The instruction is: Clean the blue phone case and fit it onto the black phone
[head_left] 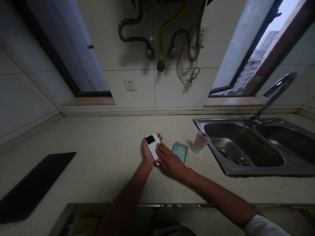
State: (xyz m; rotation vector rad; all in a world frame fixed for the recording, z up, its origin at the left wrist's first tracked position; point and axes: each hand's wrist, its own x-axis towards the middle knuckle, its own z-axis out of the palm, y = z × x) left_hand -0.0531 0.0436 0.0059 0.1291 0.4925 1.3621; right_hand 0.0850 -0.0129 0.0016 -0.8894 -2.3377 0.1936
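A white phone (152, 145) with a black camera block lies back-up in my left hand (147, 153), whose fingers curl round its left edge and far end. My right hand (169, 161) rests beside it, fingers stretched flat, with the fingertips touching the phone's right edge. Both hands are low over the pale countertop (103, 154). Just right of my right hand a light blue phone case (180, 151) lies flat on the counter.
A clear plastic cup (199, 142) stands by the steel double sink (248, 154) with its tall tap (275, 93). A black hob (31, 183) sits at the left. Wall socket (130, 84), hoses and two windows are behind.
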